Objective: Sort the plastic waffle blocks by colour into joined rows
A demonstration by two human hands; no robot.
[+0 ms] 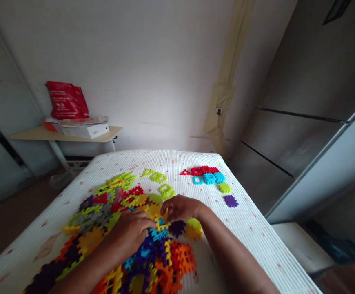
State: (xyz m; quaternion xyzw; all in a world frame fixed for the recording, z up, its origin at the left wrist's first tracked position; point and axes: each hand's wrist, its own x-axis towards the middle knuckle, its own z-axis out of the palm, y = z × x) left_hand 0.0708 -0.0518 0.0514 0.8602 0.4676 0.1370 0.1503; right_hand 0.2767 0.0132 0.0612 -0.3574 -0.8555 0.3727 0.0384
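My left hand [134,229] is over the middle of a heap of colourful plastic interlocking tiles, its fingers bent and close together. Its fingertips reach the edge of a yellow tile [163,226]; whatever lies under the fingers is hidden. Just to the right, my right hand [182,207] hovers low over the heap, fingers curved downward and somewhat apart, with nothing visible between them. Below it are a dark purple tile [176,228] and a round-looking yellow tile [194,229]. Blue tiles [158,234] lie between the hands, and orange tiles [185,258] are nearer to me.
Sorted at the table's far right are red tiles [205,170], light blue tiles [209,178], a lime green tile [225,188] and a purple tile [231,201]. Lime tiles [158,177] lie farther back. A side table [30,134] holds a red bag [65,100]; a cabinet [287,134] stands right.
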